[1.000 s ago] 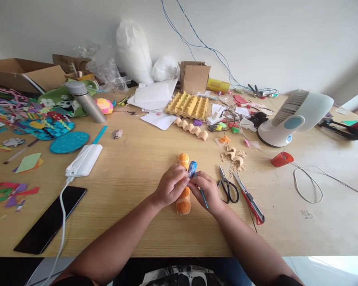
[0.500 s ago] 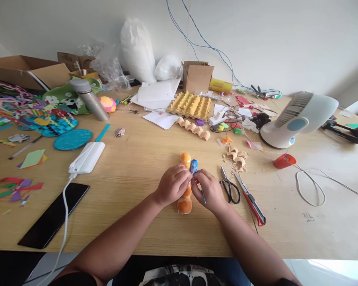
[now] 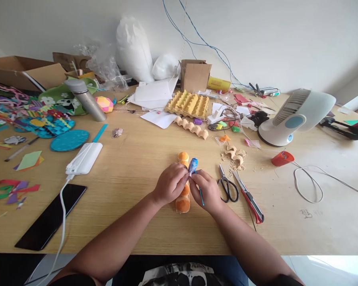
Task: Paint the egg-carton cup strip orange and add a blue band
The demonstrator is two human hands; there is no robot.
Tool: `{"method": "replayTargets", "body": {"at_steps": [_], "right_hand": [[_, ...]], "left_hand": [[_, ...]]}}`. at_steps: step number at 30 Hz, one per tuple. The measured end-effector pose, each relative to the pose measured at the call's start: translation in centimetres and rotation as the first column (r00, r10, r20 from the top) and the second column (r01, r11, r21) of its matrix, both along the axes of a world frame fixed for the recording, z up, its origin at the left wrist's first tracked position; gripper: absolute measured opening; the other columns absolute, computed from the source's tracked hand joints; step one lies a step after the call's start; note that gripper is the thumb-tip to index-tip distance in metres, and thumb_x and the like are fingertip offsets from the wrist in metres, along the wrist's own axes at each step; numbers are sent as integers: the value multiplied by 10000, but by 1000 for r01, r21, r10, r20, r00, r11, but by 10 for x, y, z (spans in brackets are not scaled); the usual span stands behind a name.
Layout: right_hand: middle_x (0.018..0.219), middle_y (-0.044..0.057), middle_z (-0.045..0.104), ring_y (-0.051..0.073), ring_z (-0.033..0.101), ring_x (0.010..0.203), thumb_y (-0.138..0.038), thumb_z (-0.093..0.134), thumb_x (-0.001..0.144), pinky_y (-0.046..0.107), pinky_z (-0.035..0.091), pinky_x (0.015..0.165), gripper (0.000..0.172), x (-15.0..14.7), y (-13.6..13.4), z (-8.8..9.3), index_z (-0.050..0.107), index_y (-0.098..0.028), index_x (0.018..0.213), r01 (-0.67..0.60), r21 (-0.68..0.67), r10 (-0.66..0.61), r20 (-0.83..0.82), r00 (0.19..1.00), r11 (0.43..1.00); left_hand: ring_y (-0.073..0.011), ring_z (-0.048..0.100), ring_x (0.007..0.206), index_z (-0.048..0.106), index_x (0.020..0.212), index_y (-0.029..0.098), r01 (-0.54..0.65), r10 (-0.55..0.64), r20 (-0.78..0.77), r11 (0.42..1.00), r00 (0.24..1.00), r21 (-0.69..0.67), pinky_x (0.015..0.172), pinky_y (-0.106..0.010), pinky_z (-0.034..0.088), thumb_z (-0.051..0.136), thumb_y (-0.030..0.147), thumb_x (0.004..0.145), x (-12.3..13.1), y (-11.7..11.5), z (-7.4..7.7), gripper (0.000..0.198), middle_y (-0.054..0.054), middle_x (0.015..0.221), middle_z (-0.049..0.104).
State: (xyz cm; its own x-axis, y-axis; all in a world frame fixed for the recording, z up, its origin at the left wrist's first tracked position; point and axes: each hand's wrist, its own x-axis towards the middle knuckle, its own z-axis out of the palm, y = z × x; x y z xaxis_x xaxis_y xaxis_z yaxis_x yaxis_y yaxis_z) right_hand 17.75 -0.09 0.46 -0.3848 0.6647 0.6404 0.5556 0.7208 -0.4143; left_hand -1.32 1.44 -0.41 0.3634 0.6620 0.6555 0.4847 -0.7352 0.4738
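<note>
A small blue packet in clear wrap (image 3: 193,164) is pinched at its lower end between my two hands. My left hand (image 3: 171,182) is closed on the wrap from the left. From the right, my right hand (image 3: 206,189) pinches the same end, and a thin blue stick (image 3: 201,196) pokes out below its fingers. Under the hands lies an orange-painted strip of egg carton (image 3: 183,205), its middle partly covered. Scissors with black handles (image 3: 227,185) lie open just right of my right hand, beside a red utility knife (image 3: 252,201).
A phone (image 3: 52,216) and white power bank (image 3: 85,158) lie left. Behind are a metal bottle (image 3: 88,102), yellow egg tray (image 3: 187,105), bare carton strip (image 3: 191,127) and small cardboard box (image 3: 195,76). A red cup (image 3: 282,158) and white fan (image 3: 292,119) stand right.
The view has shifted slightly, so everything sits a little further left. The blue packet now leans a bit more to the right above my fingers. Both hands keep their hold.
</note>
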Motion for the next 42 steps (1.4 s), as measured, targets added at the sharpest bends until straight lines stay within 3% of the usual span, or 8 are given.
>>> {"method": "replayTargets", "body": {"at_steps": [6,14,20,23,27,30,35,42], "right_hand": [[762,27,592,176,526,660,-167,548,1048,301,420,619,244,-1,0,-5,553,-248,818,5,39,-6,24,1000,999],[744,24,553,188,504,659,-146,541,1028,317,418,607,255,-3,-2,-7,526,-255,798,-24,65,25,-12,1000,998],[796,31,617,188,575,672,-153,554,1035,309,472,620,170,-6,-7,-11,574,-258,903,-2,23,4,-66,998,1000],[888,54,693,210,663,754,-222,630,1046,328,537,680,47,4,-1,-9,613,-262,1029,-31,62,39,-142,989,998],[1246,166,748,343,729,1136,-393,786,977,503,591,981,420,20,14,1,605,-268,1336,22,97,-7,-147,989,995],[1391,205,715,394,685,1293,-563,819,917,567,550,1090,634,25,22,6,576,-261,1418,-64,19,64,-30,997,998],[1197,160,774,319,748,1076,-524,760,983,467,584,970,551,24,21,3,606,-231,1423,-176,-107,187,103,977,979],[1057,128,767,288,727,949,-499,741,1006,416,563,875,455,25,17,4,653,-212,1348,-135,-88,144,103,984,987]], "left_hand": [[-231,589,795,547,894,237,-37,46,-74,991,996,125,725,-376,483,470,152,1037,3,-1,-3,183,-71,875,703],[-230,603,771,534,860,245,-35,34,10,996,999,77,713,-375,499,457,181,1022,7,-5,-5,190,-68,817,672],[-198,583,728,518,798,239,-58,79,160,990,984,-127,691,-345,483,466,270,1051,4,-5,-5,261,-29,748,617],[-181,568,683,558,796,224,-19,104,274,955,956,-296,658,-327,476,470,340,1066,0,-1,-8,308,-17,713,595],[-186,599,698,660,890,200,156,70,410,857,909,-492,657,-316,509,485,424,1070,-4,0,-8,336,-24,723,626],[-172,586,684,661,842,187,247,-12,411,815,911,-524,640,-305,500,514,422,1048,-4,-2,-3,346,-36,742,654],[-159,515,614,621,744,191,275,-72,372,804,925,-528,578,-300,442,546,435,1014,-4,-5,6,371,-21,646,566],[-139,473,604,554,660,195,159,0,351,892,936,-423,587,-296,385,555,278,991,-6,-3,8,342,8,616,523]]}}
